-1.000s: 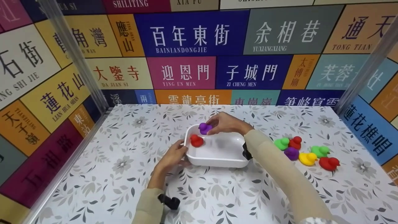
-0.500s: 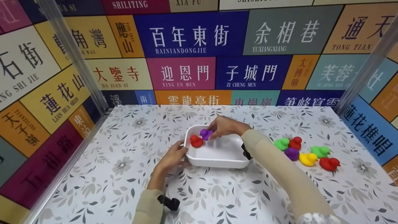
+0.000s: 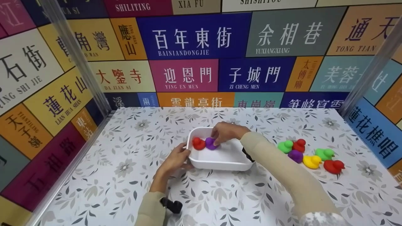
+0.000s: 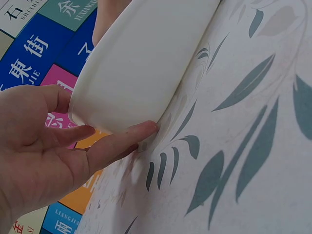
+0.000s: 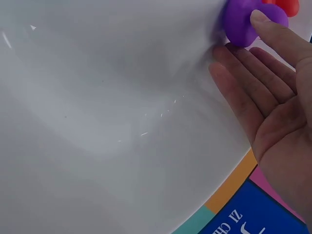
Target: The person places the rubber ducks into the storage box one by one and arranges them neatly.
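Note:
In the head view my right hand (image 3: 226, 131) pinches a purple rubber duck (image 3: 211, 143) low inside a white rectangular tray (image 3: 221, 165). Its thumb lies on the duck (image 5: 239, 24) in the right wrist view, with the fingers on the far side. Beside it in the tray's left end is a red rubber duck (image 3: 198, 144), right against the purple one. My left hand (image 3: 176, 158) holds the tray's left end. Seen from the left wrist, the thumb is at the tray's rim and the fingertips (image 4: 146, 127) lie against the outer wall near the tabletop.
Right of the tray, several loose ducks lie on the leaf-patterned tabletop (image 3: 110, 188): green (image 3: 285, 146), red (image 3: 299, 145), purple (image 3: 295, 156), yellow (image 3: 312, 161), another green (image 3: 324, 154) and another red (image 3: 334, 166). Sign-covered walls (image 3: 194, 37) enclose the back and sides.
My right hand has come down from the tray's back rim with the purple duck, lowering it toward me and slightly right, next to the red duck. The left hand stays at the tray's end.

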A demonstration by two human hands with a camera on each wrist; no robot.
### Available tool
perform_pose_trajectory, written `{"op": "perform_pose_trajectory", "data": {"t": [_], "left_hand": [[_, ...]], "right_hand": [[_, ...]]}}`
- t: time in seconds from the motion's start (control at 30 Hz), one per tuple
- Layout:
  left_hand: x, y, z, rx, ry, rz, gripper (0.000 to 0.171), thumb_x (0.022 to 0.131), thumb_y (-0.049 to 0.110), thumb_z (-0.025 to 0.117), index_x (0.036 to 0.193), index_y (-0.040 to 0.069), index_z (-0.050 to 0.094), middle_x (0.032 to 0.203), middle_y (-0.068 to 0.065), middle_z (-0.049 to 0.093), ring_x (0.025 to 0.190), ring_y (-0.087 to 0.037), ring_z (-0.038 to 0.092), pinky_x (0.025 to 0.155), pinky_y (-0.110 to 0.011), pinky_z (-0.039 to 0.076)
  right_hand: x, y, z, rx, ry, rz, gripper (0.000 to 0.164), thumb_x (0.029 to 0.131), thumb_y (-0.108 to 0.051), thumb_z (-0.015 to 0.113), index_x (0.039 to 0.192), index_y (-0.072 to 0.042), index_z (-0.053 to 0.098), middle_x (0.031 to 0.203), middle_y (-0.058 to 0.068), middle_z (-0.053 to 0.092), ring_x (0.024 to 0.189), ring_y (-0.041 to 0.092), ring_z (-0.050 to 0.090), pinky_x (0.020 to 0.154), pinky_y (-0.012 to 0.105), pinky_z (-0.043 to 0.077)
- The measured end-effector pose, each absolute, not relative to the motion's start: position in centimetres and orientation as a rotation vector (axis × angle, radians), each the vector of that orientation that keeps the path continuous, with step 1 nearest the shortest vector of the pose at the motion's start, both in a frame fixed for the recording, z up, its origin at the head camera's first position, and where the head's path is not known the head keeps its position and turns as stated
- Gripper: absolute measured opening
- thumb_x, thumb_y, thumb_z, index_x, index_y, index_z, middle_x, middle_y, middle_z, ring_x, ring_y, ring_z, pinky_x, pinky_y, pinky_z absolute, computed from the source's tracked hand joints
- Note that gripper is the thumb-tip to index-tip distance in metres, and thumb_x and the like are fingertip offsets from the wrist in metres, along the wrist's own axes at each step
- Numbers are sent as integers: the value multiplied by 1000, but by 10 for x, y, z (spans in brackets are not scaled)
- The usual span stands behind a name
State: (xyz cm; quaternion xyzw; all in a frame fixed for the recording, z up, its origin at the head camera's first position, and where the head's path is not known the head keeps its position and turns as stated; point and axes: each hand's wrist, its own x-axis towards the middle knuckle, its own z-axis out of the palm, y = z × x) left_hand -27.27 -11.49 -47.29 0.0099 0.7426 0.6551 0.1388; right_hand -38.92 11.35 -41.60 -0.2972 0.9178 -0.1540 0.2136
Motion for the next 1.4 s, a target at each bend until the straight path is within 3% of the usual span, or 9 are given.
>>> {"op": "perform_pose_trajectory", "data": {"t": [0.23,0.4,0.67,0.9,1.17,1.4], "left_hand": [[-273,-114,-473,24,2171,1885,56,101,12,42,156,3,30,133,-30,55,102,-31,66,80,-40,66],[-272,-114,-474,31,2182,1881,55,101,12,41,155,2,31,129,-30,57,99,-29,66,79,-40,66],[-272,-112,-473,22,2181,1874,54,102,13,42,155,3,32,131,-29,56,105,-30,65,83,-39,65],[-272,-114,-473,28,2160,1901,55,102,11,41,155,2,32,127,-30,55,100,-29,64,81,-41,66],[-271,-113,-473,42,2162,1907,54,103,11,41,154,0,31,122,-30,56,90,-25,64,78,-42,66],[-271,-113,-474,63,2137,1919,54,103,11,40,155,0,28,125,-31,55,93,-28,66,79,-43,66]], "right_hand": [[-390,116,-415,-812,2536,-427,34,87,-12,76,119,-3,71,115,14,74,106,26,69,97,35,59],[-390,122,-412,-778,2457,-491,40,89,-13,74,127,-4,67,123,15,71,107,25,69,94,34,60],[-390,141,-399,-700,2305,-690,50,91,-17,73,138,-5,59,133,17,66,115,28,67,95,46,60],[-388,163,-387,-738,2326,-696,54,92,-22,72,142,-7,56,135,16,65,122,30,64,93,43,62],[-372,200,-372,-805,2357,-849,53,92,-22,72,140,-5,57,134,20,64,119,31,66,92,41,62],[-349,241,-359,-865,2429,-995,50,91,-26,74,137,-10,62,134,16,65,121,34,64,97,43,60]]}}
